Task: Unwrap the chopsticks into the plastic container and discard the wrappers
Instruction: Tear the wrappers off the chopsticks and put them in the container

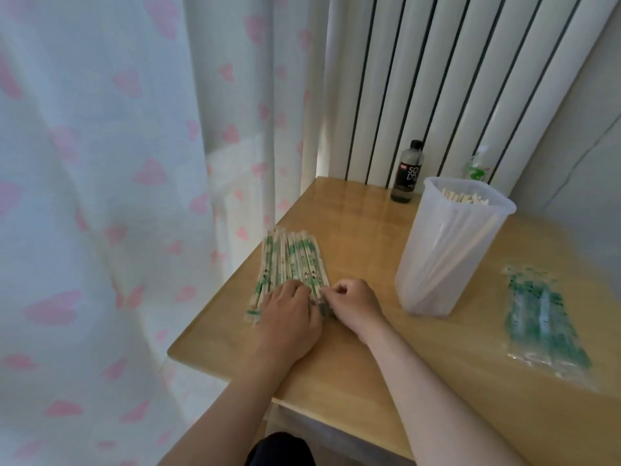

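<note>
I rest my left hand flat, steadying the wrapped chopsticks left of the plastic container, while my right hand pinches one wrapper end to single it out.

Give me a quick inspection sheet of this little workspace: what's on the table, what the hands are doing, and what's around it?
Surface: wooden table, glossy.
Job's things: wrapped chopsticks piled at the left edge; plastic container upright, holding bare chopsticks; empty wrappers heaped at the right.
Clutter: dark soda bottle at the back; another bottle behind the container, mostly hidden.
Hands: left hand resting on the pile; right hand pinching at the pile's near end.
Cables: nothing seen.
Surroundings: heart-print curtain left; white radiator behind.
</note>
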